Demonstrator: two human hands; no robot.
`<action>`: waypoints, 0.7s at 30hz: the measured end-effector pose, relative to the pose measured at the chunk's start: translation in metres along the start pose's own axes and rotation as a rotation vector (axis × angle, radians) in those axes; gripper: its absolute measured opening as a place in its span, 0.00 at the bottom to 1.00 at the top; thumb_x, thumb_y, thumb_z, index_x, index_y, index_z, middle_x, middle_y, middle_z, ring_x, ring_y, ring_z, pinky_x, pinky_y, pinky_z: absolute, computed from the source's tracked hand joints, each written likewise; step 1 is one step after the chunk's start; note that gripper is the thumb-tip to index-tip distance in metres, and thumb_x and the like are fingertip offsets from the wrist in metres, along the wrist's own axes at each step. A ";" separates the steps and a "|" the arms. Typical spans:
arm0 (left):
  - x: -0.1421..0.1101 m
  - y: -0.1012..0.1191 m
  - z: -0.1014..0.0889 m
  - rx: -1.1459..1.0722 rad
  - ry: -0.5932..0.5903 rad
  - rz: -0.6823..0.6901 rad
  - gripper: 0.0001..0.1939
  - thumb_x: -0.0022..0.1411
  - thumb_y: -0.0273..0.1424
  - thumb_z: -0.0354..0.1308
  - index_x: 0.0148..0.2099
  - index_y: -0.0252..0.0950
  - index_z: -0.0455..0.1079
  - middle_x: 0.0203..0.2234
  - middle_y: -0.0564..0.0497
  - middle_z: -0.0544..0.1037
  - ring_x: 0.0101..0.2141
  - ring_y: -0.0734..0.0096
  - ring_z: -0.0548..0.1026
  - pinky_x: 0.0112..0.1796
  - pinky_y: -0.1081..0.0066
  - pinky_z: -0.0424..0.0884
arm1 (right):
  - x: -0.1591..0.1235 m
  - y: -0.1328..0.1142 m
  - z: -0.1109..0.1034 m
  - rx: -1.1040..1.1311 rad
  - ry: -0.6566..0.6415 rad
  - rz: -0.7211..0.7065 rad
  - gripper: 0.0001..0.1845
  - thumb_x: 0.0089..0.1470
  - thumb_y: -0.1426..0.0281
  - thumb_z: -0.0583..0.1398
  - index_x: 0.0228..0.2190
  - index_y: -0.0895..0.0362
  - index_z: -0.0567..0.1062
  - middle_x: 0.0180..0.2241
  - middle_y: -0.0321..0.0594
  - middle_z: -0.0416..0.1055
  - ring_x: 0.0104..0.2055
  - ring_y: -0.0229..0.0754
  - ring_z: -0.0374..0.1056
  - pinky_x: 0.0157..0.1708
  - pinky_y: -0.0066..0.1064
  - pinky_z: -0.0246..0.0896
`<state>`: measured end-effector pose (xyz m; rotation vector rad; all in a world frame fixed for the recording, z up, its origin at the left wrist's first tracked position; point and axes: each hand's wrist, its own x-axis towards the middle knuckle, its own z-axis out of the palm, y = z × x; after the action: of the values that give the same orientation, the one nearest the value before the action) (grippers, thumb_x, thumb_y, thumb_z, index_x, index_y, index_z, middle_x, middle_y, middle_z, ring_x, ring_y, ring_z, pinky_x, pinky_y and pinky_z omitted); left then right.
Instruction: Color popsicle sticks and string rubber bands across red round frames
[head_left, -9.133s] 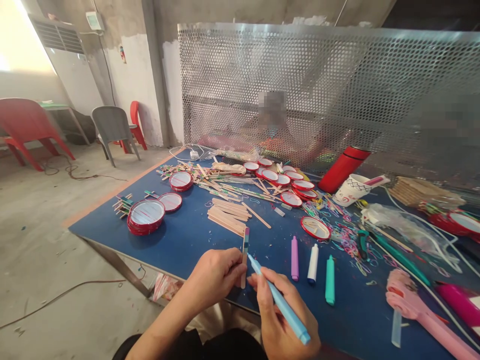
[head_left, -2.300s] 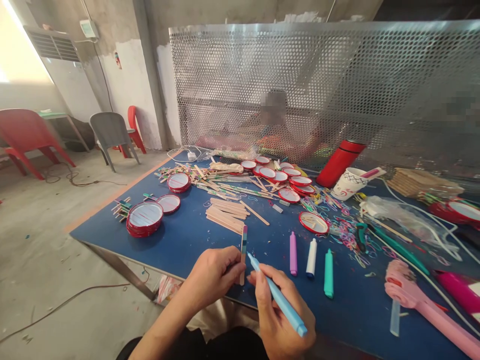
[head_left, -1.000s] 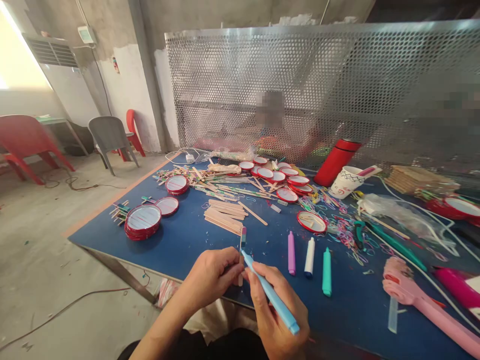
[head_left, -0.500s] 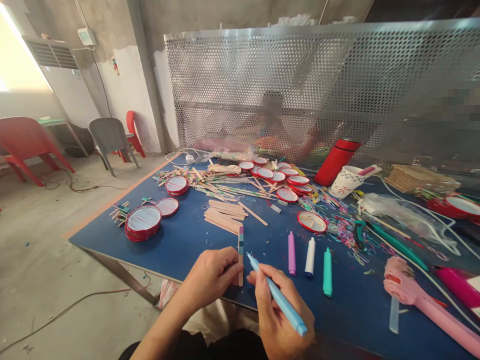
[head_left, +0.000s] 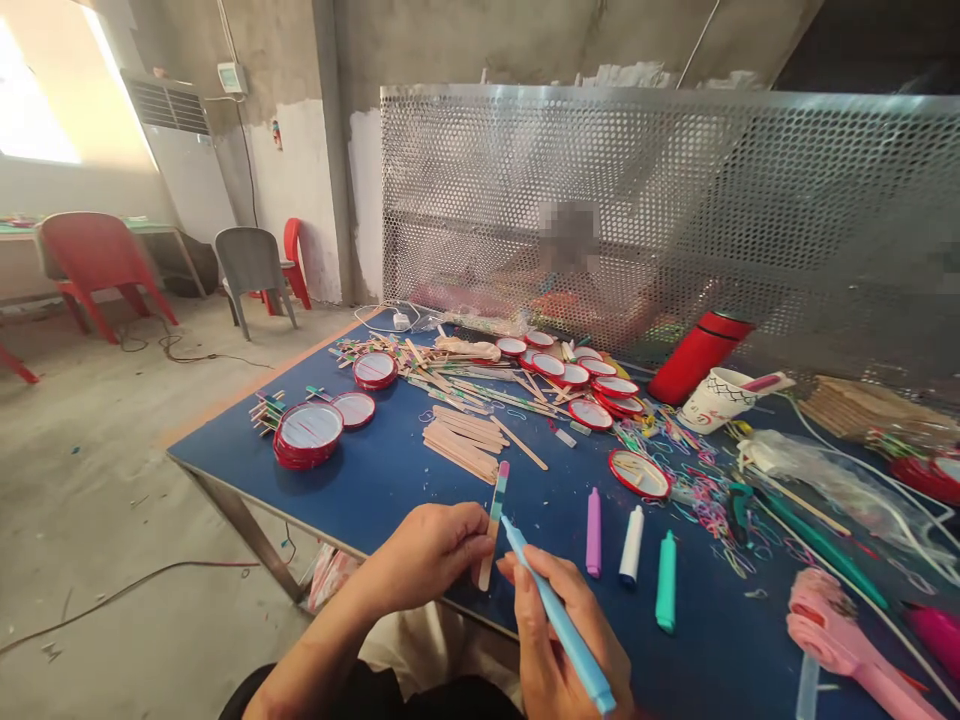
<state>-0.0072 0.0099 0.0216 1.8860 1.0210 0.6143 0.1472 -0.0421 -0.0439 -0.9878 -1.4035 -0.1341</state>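
Note:
Pinched in my left hand (head_left: pixel 442 548) is a flat wooden craft stick (head_left: pixel 499 500), standing up over the table's near edge. Its upper part carries pink and green colour bands; the lower part is bare wood. My right hand (head_left: pixel 566 630) grips a light blue marker (head_left: pixel 559 620) like a pen, its tip at or very near the stick's coloured side. Right of my hands lie a purple marker (head_left: pixel 594 533), a white marker (head_left: pixel 631 545) and a teal marker (head_left: pixel 666 582). Plain craft sticks (head_left: pixel 461 440) lie in a pile just behind.
Small red-rimmed drums (head_left: pixel 309 428) are stacked at left, with more at the back. A red bottle (head_left: pixel 699 357), a paper cup (head_left: pixel 712 400) and scattered coloured rubber bands (head_left: pixel 697 495) occupy the right. A pink tool (head_left: pixel 847 635) lies near right. A perforated metal panel (head_left: pixel 487 200) stands behind.
The camera view has turned a little to the left. The stick now leans to the right at its top, and the marker tip has come closer to its coloured bands.

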 end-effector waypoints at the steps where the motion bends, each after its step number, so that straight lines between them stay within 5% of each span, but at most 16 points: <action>1: 0.000 0.000 0.000 0.000 -0.002 0.003 0.16 0.71 0.35 0.51 0.28 0.41 0.63 0.22 0.54 0.80 0.25 0.69 0.74 0.31 0.73 0.66 | 0.000 0.001 0.000 -0.006 -0.005 0.000 0.05 0.63 0.73 0.63 0.42 0.60 0.78 0.32 0.42 0.80 0.31 0.42 0.80 0.31 0.28 0.76; 8: 0.000 0.000 0.000 0.004 -0.018 0.001 0.15 0.70 0.35 0.51 0.28 0.41 0.62 0.22 0.55 0.79 0.25 0.71 0.72 0.30 0.74 0.65 | -0.002 0.001 -0.002 0.022 -0.051 0.036 0.05 0.64 0.71 0.62 0.42 0.59 0.78 0.32 0.42 0.81 0.31 0.42 0.80 0.31 0.28 0.76; 14: 0.002 -0.007 -0.002 -0.109 -0.072 -0.111 0.15 0.68 0.40 0.52 0.30 0.39 0.60 0.22 0.57 0.74 0.19 0.77 0.66 0.21 0.78 0.62 | -0.004 -0.001 -0.001 0.025 0.129 0.092 0.04 0.64 0.74 0.62 0.41 0.59 0.77 0.26 0.36 0.78 0.24 0.36 0.76 0.29 0.25 0.73; 21: 0.002 -0.012 -0.006 -0.432 -0.021 -0.145 0.23 0.64 0.52 0.59 0.34 0.37 0.64 0.22 0.58 0.76 0.12 0.83 0.67 0.20 0.78 0.67 | 0.013 0.001 -0.006 -0.043 -0.081 -0.030 0.11 0.66 0.77 0.57 0.47 0.56 0.74 0.34 0.40 0.80 0.34 0.40 0.79 0.36 0.29 0.76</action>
<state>-0.0154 0.0180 0.0146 1.4264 0.9164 0.6678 0.1557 -0.0393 -0.0326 -1.0173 -1.4951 -0.1481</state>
